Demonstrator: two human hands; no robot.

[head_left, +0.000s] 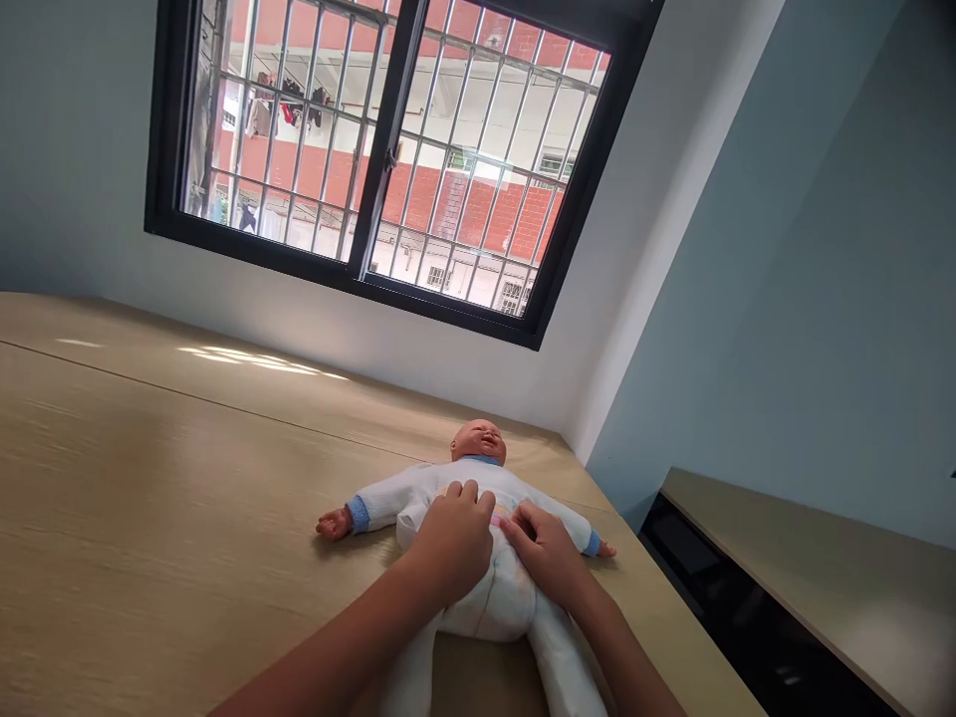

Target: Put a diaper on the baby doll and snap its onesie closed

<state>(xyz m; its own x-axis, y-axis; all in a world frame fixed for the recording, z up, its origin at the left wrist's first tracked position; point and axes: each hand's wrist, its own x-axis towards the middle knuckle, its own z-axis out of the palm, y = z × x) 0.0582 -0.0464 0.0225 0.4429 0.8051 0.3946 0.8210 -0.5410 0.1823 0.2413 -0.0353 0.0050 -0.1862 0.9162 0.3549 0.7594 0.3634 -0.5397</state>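
Note:
A baby doll (478, 443) lies on its back on the wooden table, head away from me and arms spread. It wears a white top (403, 493) with blue cuffs and collar. A white diaper (493, 602) wraps its hips. My left hand (457, 543) is closed at the diaper's waist, its knuckles up and fingertips hidden. Close beside it, my right hand (549, 548) has curled fingers and a thumb pinching the waist edge, near a small pink strip (497, 519). White cloth covers the doll's legs, partly behind my forearms.
The table top (186, 498) spreads widely to the left; its right edge runs close past the doll's arm. Beyond a gap stands another wooden surface (822, 558) with a dark front. A barred, dark-framed window (365, 229) is in the wall behind.

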